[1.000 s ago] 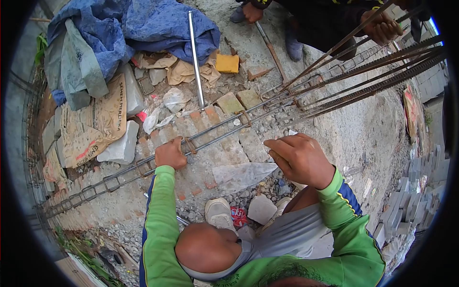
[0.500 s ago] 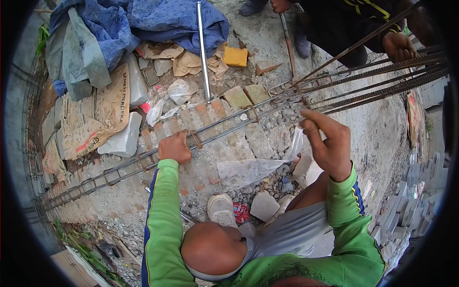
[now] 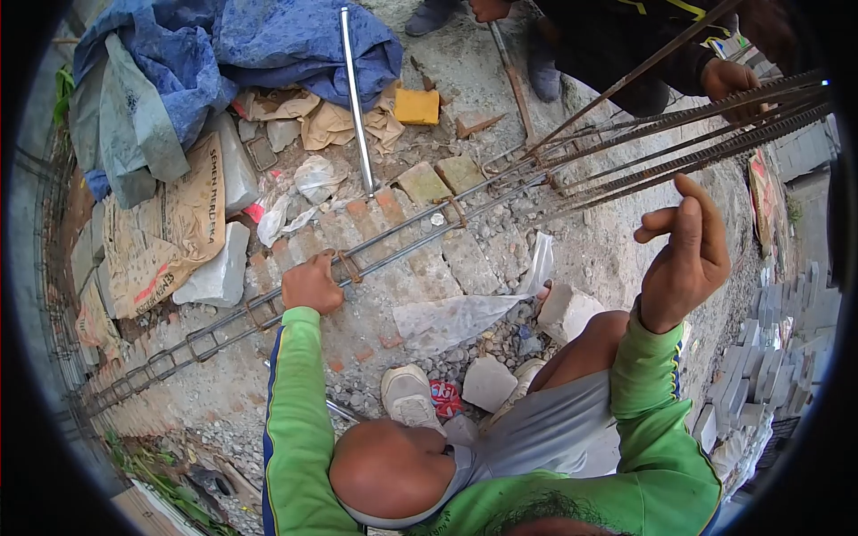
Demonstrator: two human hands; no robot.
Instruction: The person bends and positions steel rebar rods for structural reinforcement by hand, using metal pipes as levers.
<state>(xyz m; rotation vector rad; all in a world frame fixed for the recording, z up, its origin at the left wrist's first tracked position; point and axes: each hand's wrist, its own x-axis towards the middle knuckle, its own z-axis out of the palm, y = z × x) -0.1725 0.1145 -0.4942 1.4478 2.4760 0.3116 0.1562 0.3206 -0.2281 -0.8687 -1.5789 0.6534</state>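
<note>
My left hand (image 3: 313, 283) is wrapped round the bars of a long, narrow rebar cage (image 3: 349, 266), beside one of its rusty stirrups. The cage lies slantwise over a row of bricks (image 3: 411, 201). My right hand (image 3: 688, 259) is raised over the ground at the right with nothing in it, its fingers loosely apart. It is just below a bundle of ribbed rebar (image 3: 697, 161) and does not appear to touch it. Another person's hand (image 3: 733, 87) rests at the far end of these bars.
The other person's second hand (image 3: 490, 9) is on a rusty metal bar (image 3: 511, 76). A shiny metal tube (image 3: 356, 103) leans by the blue tarp (image 3: 304, 45). Cement bags (image 3: 170, 232), a yellow block (image 3: 416, 107), broken concrete (image 3: 489, 384) and stacked grey pavers (image 3: 760, 357) lie around.
My right hand has moved right and up, away from the cage, and its fingers have loosened. My left hand keeps its hold on the cage. The whole view has shifted slightly.
</note>
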